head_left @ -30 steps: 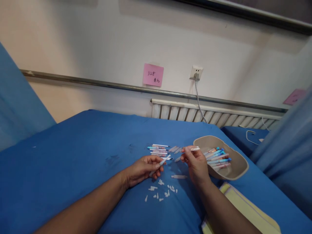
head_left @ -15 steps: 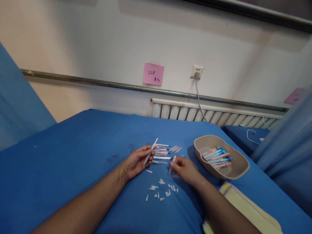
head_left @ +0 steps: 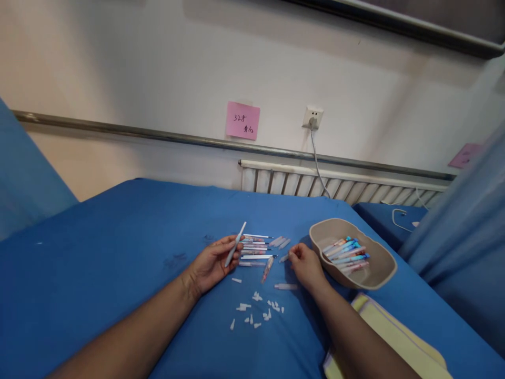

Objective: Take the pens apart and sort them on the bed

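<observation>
My left hand (head_left: 215,263) is closed around a slim grey pen barrel (head_left: 233,251) with a white end pointing up, held tilted. Between the thumb and fingers of my right hand (head_left: 306,265) is the end of a short translucent pen barrel (head_left: 284,258). Several white pen refills (head_left: 256,257) and pinkish barrels lie side by side just right of my left hand. Between the hands rests a patterned pink barrel (head_left: 267,269), and nearer me a pale one (head_left: 286,287). Small white cone-shaped pen tips (head_left: 243,307) are scattered in front.
A beige bin (head_left: 381,271) with several colourful pens (head_left: 349,255) stands at the right. A folded yellow cloth (head_left: 389,337) lies near my right forearm. The blue-covered bed (head_left: 118,252) meets a wall with a radiator (head_left: 288,181). Blue curtains hang at both sides.
My right hand has let go of the patterned pink barrel, which now lies on the blue cover. It has moved right and pinches a translucent barrel. My left hand keeps its hold.
</observation>
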{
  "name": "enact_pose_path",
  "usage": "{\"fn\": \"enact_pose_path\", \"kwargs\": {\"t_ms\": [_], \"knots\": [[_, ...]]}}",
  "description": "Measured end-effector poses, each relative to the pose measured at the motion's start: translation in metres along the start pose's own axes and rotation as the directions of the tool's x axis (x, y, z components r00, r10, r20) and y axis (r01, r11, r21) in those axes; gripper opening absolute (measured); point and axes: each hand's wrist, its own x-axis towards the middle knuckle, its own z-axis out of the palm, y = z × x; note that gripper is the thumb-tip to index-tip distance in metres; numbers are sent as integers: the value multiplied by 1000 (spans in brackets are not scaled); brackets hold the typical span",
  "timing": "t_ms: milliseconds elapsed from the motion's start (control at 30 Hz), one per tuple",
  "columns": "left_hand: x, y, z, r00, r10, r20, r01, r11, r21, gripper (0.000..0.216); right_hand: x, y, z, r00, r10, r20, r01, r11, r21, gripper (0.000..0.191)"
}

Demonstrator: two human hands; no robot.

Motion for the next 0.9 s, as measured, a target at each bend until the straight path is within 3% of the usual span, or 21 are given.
{"fn": "enact_pose_path", "kwargs": {"t_ms": [200, 333, 433, 567, 733, 900], "knots": [[-1, 10, -4, 998, 66, 10, -64, 990, -122, 20, -15, -20, 10, 975, -186, 120, 192, 981, -35, 14], [0, 8, -3, 998, 62, 0, -61, 990, -127, 20, -24, -36, 14, 908, -360, 215, 387, 917, -98, 23], [0, 7, -4, 998, 61, 7, -60, 989, -134, 19, -28, -42, 17, 864, -421, 275, 475, 863, -171, 30], [1, 6, -8, 998, 61, 33, -55, 988, -142, 19, -31, -45, 20, 849, -421, 319, 503, 830, -241, 33], [3, 4, -13, 996, 70, 56, -61, 986, -157, 20, -33, -46, 22, 869, -402, 289, 480, 827, -292, 27], [3, 5, -12, 994, 80, 67, -68, 983, -173, 20, -15, -64, 39, 857, -404, 320, 506, 777, -375, 24]]}}
